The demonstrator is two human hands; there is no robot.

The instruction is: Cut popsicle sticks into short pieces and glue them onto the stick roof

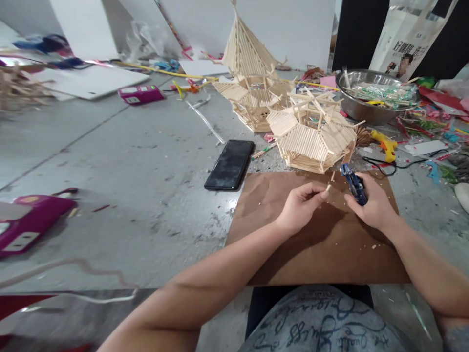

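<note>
Pinched between the thumb and forefinger of my left hand [303, 205] is a short, pale wooden stick [329, 187]. My right hand [378, 204] is wrapped round small blue pliers or cutters [353, 185], whose head points up and to the left, a little apart from the stick. Whether the jaws are parted is too small to tell. Both hands are over a brown sheet [278, 259]. Just beyond them stands a low, many-sided stick model [304, 134] with a slatted roof. Behind it rises a taller stick tower [245, 49] with a pointed roof.
A black phone [230, 165] lies left of the sheet. On the right are a yellow glue gun [385, 145] with a black cord and a steel bowl [377, 115] of wrapped sticks. Purple power strips [141, 94] lie to the left. Small wood scraps dot the sheet.
</note>
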